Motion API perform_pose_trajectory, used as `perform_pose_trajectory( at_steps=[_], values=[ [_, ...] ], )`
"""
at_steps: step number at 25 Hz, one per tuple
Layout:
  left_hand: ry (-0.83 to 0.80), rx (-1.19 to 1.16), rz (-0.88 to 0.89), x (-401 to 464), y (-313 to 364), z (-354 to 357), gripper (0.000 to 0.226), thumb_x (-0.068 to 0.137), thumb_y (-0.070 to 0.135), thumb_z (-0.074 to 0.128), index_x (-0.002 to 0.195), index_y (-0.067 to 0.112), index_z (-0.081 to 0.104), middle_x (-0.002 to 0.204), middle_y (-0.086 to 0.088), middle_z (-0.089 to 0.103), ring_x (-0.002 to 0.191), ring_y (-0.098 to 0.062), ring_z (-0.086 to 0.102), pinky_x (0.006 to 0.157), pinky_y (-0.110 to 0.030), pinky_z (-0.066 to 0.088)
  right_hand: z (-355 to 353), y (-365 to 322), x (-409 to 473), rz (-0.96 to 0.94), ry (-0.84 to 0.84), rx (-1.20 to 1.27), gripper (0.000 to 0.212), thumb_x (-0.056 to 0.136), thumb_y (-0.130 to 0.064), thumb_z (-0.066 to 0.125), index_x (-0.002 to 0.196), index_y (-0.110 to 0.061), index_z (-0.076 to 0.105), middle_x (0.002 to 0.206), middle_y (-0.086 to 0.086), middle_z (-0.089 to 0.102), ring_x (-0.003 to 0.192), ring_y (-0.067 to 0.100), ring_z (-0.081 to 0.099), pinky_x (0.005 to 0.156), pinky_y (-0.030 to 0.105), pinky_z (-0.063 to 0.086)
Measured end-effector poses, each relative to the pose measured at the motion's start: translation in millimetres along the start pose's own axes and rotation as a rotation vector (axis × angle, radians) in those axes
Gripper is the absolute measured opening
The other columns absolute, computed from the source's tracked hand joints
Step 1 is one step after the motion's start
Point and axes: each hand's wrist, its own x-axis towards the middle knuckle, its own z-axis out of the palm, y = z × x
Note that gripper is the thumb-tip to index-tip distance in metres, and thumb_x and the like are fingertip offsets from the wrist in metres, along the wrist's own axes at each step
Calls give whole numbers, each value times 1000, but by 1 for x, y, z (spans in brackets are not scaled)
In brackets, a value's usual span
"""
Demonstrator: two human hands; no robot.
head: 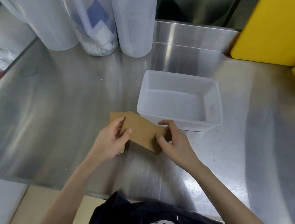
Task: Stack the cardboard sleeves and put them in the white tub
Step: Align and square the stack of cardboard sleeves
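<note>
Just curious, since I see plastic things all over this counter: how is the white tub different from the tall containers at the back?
The white tub is low, rectangular and open-topped; the tall containers are round and stand upright. The tub looks empty, while one container holds blue and white pieces. The tub sits near both hands, the containers far back. All are pale plastic on the steel counter.

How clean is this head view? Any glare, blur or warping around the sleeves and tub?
Head view: bright glare streaks on the steel counter; wide-angle bending at the edges; slight motion blur overall; the sleeves, both hands and the white tub still read clearly; a dark shadow lies under the sleeves.
</note>
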Motion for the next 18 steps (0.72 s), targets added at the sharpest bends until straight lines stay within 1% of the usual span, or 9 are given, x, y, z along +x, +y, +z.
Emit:
perform_pose_trajectory(
  at_steps=[2,4,7,9,10,11,13,16,18],
  values=[
    [18,27,-9,10,5,-16,29,74,27,57,89,52,54,87,25,64,88,-13,62,96,-43,46,5,-13,11,-10,-114,-24,17,83,-26,52,100,-23,48,73,-14,51,61,1,51,56,4,38],
    [36,72,-8,20,8,-30,34,71,29,59,90,57,55,83,29,65,86,-14,60,95,-43,47,13,-21,22,-15,-200,-68,16,82,-29,53,93,-18,48,72,-11,53,62,3,50,54,7,38],
    [45,170,-1,35,7,-43,36,78,20,63,113,31,58,100,5,67,92,-21,62,92,-32,45,26,-29,34,30,-251,-26,20,81,-30,56,91,-15,47,78,-5,55,66,6,50,55,9,39],
    [37,261,0,44,7,-47,38,80,19,61,117,23,56,105,-11,67,84,-24,62,79,-21,41,35,-31,41,91,-298,22,21,81,-31,57,92,-17,45,78,-6,54,68,6,51,56,10,40],
    [26,299,-2,48,7,-46,38,80,18,61,118,22,55,107,-17,67,82,-30,61,76,-23,40,40,-32,44,121,-325,29,23,81,-32,56,93,-17,44,78,-7,53,69,7,51,58,14,42],
    [12,332,-3,52,7,-45,40,81,18,60,120,20,53,110,-21,65,86,-37,59,77,-27,39,44,-31,47,147,-342,29,24,81,-32,56,94,-17,43,78,-8,53,70,7,52,60,18,42],
    [-11,373,15,57,4,-42,46,82,16,59,126,16,46,121,-15,60,100,-40,54,84,-27,36,53,-29,50,192,-354,29,28,81,-34,57,96,-15,42,79,-7,54,73,10,54,62,22,43],
    [-41,419,22,62,-9,-37,58,82,15,58,134,12,33,137,-11,44,120,-34,40,103,-36,31,64,-26,54,240,-353,21,30,81,-34,57,95,-14,40,78,-6,52,73,11,53,58,21,41],
    [-39,436,-27,62,-19,-37,64,81,17,59,137,13,27,141,-14,35,126,-32,28,106,-43,29,69,-25,54,263,-363,11,29,81,-35,56,93,-16,38,75,-10,49,67,4,49,52,17,37]
  ],
)
